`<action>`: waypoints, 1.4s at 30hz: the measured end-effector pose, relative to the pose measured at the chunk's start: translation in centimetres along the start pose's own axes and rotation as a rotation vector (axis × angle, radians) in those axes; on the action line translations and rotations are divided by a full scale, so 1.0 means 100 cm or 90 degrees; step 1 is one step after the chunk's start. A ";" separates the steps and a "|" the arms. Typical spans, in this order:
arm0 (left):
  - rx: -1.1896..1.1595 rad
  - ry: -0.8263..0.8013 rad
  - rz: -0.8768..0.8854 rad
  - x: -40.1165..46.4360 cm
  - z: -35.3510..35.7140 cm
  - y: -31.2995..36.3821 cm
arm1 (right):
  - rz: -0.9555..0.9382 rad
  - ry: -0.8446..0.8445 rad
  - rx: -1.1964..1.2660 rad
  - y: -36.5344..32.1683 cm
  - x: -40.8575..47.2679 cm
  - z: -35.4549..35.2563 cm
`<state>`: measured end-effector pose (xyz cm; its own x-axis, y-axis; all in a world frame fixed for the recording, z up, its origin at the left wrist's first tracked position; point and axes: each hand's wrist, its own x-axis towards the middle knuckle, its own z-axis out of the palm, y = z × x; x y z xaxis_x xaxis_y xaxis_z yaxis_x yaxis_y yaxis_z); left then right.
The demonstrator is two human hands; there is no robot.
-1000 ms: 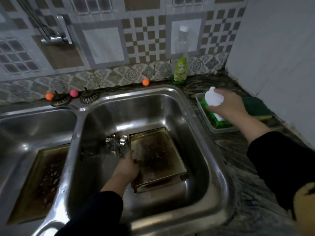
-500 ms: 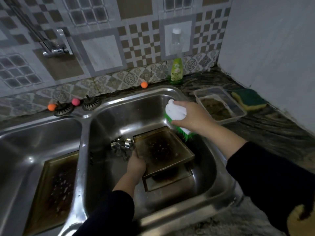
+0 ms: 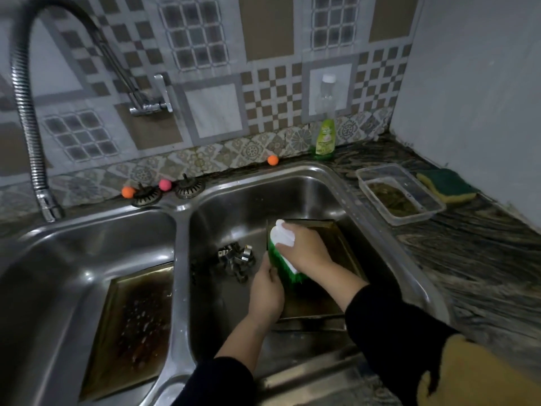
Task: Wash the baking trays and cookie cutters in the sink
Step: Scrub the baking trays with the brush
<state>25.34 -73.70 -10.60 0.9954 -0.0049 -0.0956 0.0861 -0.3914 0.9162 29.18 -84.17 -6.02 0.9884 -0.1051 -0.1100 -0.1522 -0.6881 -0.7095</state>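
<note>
Right hand (image 3: pixel 304 249) grips white-green scrub brush (image 3: pixel 285 253), bristles on the baking tray (image 3: pixel 336 253) in the right sink basin (image 3: pixel 292 197). Left hand (image 3: pixel 268 291) closed on the tray's left edge, steadying it. Cookie cutters (image 3: pixel 235 259) lie just beside; second tray (image 3: pixel 131 326) sits in left basin. Risk: wet tray slips under scrubbing, knocks the cutters.

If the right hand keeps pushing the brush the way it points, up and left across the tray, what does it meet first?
Likely the tray's far-left rim, then the sink wall. The right hand presses the brush near that corner; the cookie cutters sit left of that line. Depth is uncertain.
</note>
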 end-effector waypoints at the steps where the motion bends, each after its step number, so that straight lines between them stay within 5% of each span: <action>1: 0.001 -0.004 0.016 -0.002 -0.002 0.002 | 0.008 0.028 0.018 -0.002 0.006 -0.001; 9: -0.051 0.049 0.041 0.010 -0.033 0.004 | -0.069 0.017 0.058 -0.016 -0.035 0.013; 15: -0.066 0.028 0.146 -0.006 -0.018 0.009 | -0.106 0.158 0.023 -0.025 -0.002 -0.009; 19: -0.020 0.105 0.178 0.003 -0.022 0.021 | -0.115 0.170 0.063 -0.030 0.024 -0.031; 25: 0.025 0.200 0.243 0.025 -0.057 0.024 | -0.234 0.139 0.151 -0.008 -0.048 -0.002; 32: 0.030 0.163 0.289 0.010 -0.033 0.042 | -0.101 0.226 0.131 -0.015 0.048 -0.059; 37: 0.023 0.236 0.280 0.023 -0.054 0.040 | -0.165 0.160 0.156 -0.001 -0.018 -0.023; 42: 0.039 0.199 0.298 0.019 -0.055 0.040 | -0.213 0.189 0.152 -0.004 -0.015 -0.025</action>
<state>27.76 -70.25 -4.97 0.8928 0.0784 0.4437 -0.3606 -0.4660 0.8080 27.73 -85.55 -3.82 0.9357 -0.1303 0.3279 0.2105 -0.5396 -0.8152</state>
